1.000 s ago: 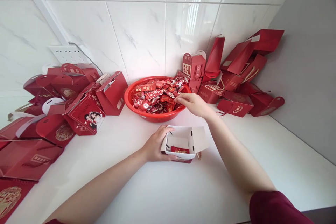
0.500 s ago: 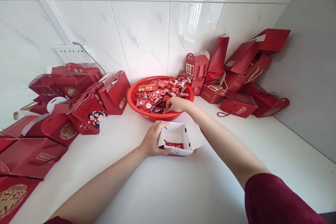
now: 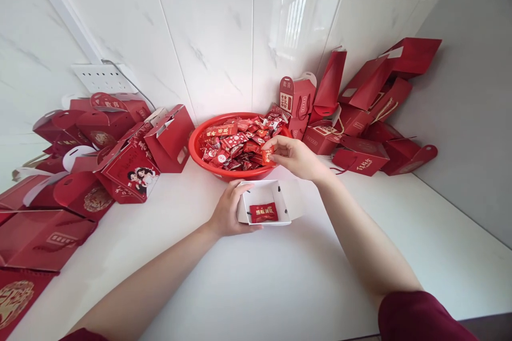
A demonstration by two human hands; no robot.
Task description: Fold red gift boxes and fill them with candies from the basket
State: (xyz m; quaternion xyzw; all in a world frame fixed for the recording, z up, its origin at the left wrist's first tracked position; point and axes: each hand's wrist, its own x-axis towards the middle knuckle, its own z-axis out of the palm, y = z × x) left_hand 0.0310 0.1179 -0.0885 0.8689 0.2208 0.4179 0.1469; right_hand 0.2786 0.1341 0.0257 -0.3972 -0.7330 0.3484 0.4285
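Note:
My left hand [image 3: 231,209] is closed around the left side of an open gift box [image 3: 285,203], white inside, tilted so that its inside faces me. At the bottom of the box lies a dark red candy packet [image 3: 264,212] with gold lettering. Between the thumb and fingers of my right hand [image 3: 295,156] is an orange-red wrapped candy [image 3: 268,156], held just above the right front rim of a red plastic basket [image 3: 194,150]. Wrapped candies [image 3: 234,141] in red and white are heaped in the basket, directly behind the gift box.
Red gift boxes [image 3: 126,168] are crowded along the left side of the white table [image 3: 256,282]. More red boxes [image 3: 362,157] pile up at the back right by the grey panel [image 3: 468,117]. A socket strip [image 3: 103,78] with a cable is on the tiled wall.
My right hand has come up from the heap toward me with a candy in its fingers. The gift box in my left hand is tipped more toward me, showing the packet fully.

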